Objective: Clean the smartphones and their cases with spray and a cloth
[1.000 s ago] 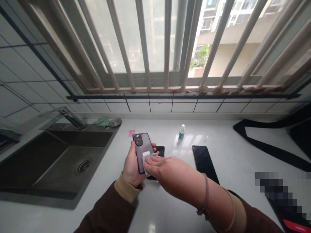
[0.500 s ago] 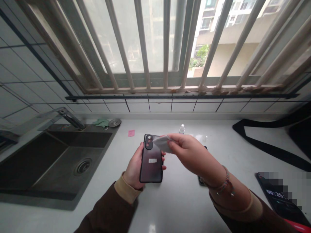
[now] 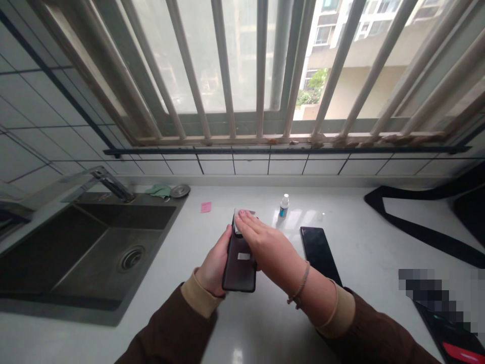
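Observation:
My left hand (image 3: 211,264) grips a smartphone (image 3: 238,277) in a dark case along its left side, back facing up. A small white label (image 3: 243,256) sits on the back of that phone. My right hand (image 3: 270,246) presses a thin pale grey cloth (image 3: 237,228) with its fingertips against the phone's camera end. The camera lenses are mostly hidden under the cloth and fingers. Beyond the right hand stands a small white bottle (image 3: 284,208) with a blue label. A second dark phone (image 3: 319,248) lies on the counter, partly covered by my right forearm.
To the left is a metal sink (image 3: 151,263) with a faucet (image 3: 113,183). A green cloth (image 3: 159,190) and a drain cover (image 3: 180,191) lie behind it. A pink sticky note (image 3: 205,207), a black strap (image 3: 428,232) and a partly blurred-out phone (image 3: 441,323) rest on the counter.
My right hand has moved left and down onto the phone, laying the cloth over its cameras. The bottle and second phone are now more exposed. The held phone shifted slightly right.

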Demonstrator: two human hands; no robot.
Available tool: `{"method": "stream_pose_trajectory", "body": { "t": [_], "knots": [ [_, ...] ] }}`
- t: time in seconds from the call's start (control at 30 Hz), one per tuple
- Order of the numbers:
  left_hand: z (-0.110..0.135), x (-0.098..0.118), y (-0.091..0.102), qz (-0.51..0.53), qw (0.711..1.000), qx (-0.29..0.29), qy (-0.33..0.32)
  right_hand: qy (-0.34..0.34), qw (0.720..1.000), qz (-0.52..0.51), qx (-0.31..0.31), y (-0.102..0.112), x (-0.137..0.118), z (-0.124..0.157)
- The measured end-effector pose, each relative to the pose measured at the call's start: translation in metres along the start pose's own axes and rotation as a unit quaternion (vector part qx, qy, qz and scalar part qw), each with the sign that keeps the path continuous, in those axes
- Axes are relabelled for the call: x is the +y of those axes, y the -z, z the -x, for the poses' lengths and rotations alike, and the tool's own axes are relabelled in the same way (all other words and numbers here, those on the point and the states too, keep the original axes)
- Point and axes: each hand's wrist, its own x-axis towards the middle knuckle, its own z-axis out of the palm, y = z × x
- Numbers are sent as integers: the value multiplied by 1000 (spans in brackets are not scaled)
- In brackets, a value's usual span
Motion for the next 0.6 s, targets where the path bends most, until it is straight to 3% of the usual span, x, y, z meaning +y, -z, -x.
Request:
{"method": "stream_pose_trajectory", "body": {
  "t": [0.13, 0.33, 0.6],
  "knots": [
    [-4, 6, -1, 24, 999, 31, -5, 40, 999, 20, -30, -7, -9, 1],
    [1, 18, 1, -39, 998, 56, -6, 106, 993, 13, -57, -14, -27, 6],
    [1, 30, 9, -38, 994, 92, -44, 176, 981, 30, -68, -7, -42, 14]
  ]
}}
